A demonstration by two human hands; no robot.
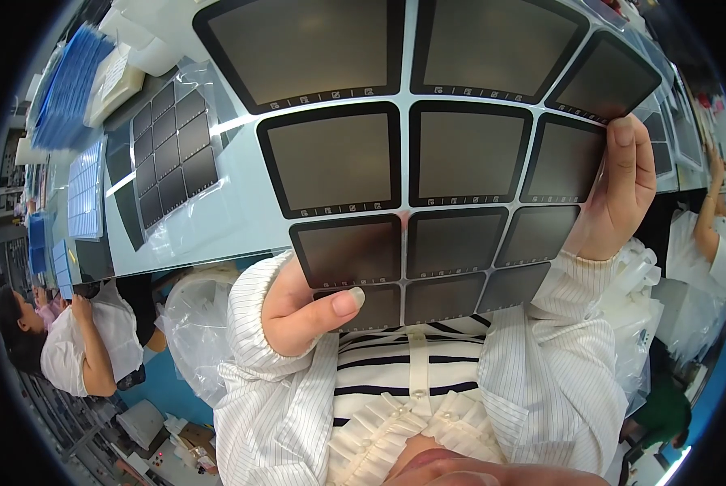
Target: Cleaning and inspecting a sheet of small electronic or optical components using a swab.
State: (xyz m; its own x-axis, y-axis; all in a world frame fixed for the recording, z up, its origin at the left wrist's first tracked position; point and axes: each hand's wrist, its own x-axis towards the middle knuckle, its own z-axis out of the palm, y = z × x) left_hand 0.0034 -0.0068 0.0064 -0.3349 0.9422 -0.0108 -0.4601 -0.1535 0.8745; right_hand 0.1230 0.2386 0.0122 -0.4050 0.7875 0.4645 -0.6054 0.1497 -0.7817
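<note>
A large clear sheet carrying rows of dark grey rectangular panels with black borders [339,158] is raised in front of me, spanning most of the middle of the view. Small pale marks run along each panel's lower border. My left hand [302,316] grips the sheet's near left corner, thumb on top and the other fingers hidden beneath. At the right edge my right hand [622,178] pinches the sheet with its thumb on the edge panel, the fingers curled behind.
A similar panel sheet [172,150] lies on the table [241,194] to the left. Beyond it stand a stack of blue sheets [71,89] and a light-blue ribbed piece [86,190]. Another person [87,348] works at far left; another person's arm [707,219] shows at far right.
</note>
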